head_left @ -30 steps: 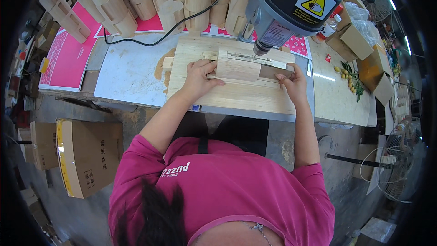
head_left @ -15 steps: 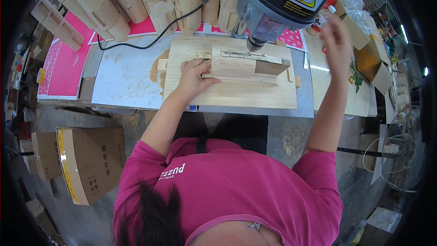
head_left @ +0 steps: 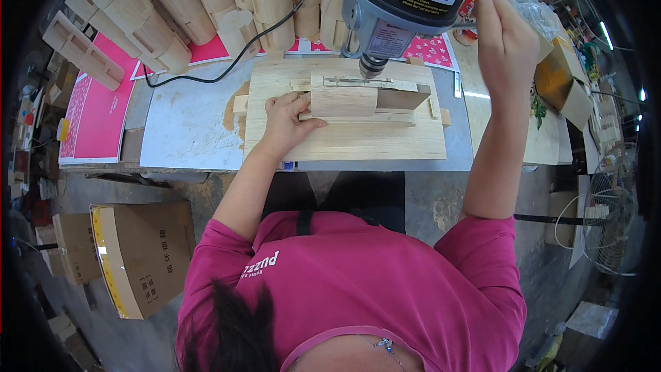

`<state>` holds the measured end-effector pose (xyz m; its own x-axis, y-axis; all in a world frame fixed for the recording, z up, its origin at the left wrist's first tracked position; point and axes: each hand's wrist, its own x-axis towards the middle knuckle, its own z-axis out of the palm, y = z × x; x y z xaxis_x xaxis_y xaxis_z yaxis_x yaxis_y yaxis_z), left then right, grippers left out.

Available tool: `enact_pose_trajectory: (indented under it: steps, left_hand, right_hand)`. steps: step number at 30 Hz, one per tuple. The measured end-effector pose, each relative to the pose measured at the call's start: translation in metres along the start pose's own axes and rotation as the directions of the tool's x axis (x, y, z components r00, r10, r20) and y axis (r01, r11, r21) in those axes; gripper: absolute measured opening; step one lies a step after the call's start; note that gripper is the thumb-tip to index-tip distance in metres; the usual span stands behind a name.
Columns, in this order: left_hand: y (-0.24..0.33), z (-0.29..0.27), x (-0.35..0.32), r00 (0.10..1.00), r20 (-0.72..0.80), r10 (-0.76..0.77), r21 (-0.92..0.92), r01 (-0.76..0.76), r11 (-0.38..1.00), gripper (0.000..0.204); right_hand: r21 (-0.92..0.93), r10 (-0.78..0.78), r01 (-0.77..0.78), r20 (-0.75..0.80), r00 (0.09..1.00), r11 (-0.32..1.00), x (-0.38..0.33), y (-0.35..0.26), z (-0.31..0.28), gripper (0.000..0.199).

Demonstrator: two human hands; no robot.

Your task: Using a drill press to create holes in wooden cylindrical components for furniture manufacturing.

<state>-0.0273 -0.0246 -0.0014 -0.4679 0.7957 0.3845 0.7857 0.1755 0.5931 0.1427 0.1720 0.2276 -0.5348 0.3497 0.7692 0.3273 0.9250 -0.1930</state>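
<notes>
A rounded pale wooden block (head_left: 344, 100) lies in a jig on a flat wooden board (head_left: 372, 150), a slotted face upward. My left hand (head_left: 286, 117) grips the block's left end, thumb along the near side and fingers partly hidden behind it. Over the slot hangs the chuck (head_left: 372, 67) of a grey-and-black drill press (head_left: 392, 0); whether its bit touches the wood is too small to tell. Raised at the right of the machine, my right hand (head_left: 508, 45) is closed around what appears to be its feed lever, mostly hidden by the fingers.
Stacked wooden cylinders (head_left: 272, 7) line the back left, near a black cable (head_left: 227, 72) and pink printed sheets (head_left: 96, 120). An opened carton (head_left: 561, 83) stands at the right. Cardboard boxes (head_left: 148, 255) sit on the floor at left, and a fan (head_left: 609, 207) at right.
My right hand has moved up to the side of the drill press and closed. My left hand stays on the block. The whole view has shifted slightly.
</notes>
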Motion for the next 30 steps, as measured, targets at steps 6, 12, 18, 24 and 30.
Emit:
enact_pose_trajectory:
  steps: [6,12,18,24,30]
  left_hand:
    - [0.008,-0.003,0.002,0.999,0.021,-0.029,-0.022,0.030,0.999,0.040]
    - [0.011,-0.003,0.004,0.998,0.040,-0.055,-0.028,0.056,0.998,0.032]
    - [0.009,-0.002,0.003,0.999,0.024,-0.043,-0.005,0.043,0.999,0.031]
    - [0.009,0.003,0.002,0.999,0.017,-0.043,0.038,0.043,0.998,0.039]
    - [0.034,0.035,0.018,0.998,-0.030,0.047,-0.047,-0.049,0.998,0.048]
  right_hand:
    - [0.255,0.124,-0.098,-0.086,0.989,0.962,-0.076,-0.015,0.013,0.015]
    - [0.416,0.142,-0.076,-0.130,0.981,0.906,-0.126,0.002,0.070,0.023]
    - [0.405,0.086,-0.022,-0.142,0.986,0.914,-0.124,0.005,0.074,0.015]
    - [0.284,0.078,-0.028,-0.164,0.983,0.958,-0.036,-0.001,0.016,0.016]
    - [0.187,0.109,-0.109,0.010,0.994,0.976,0.065,0.052,0.045,0.032]
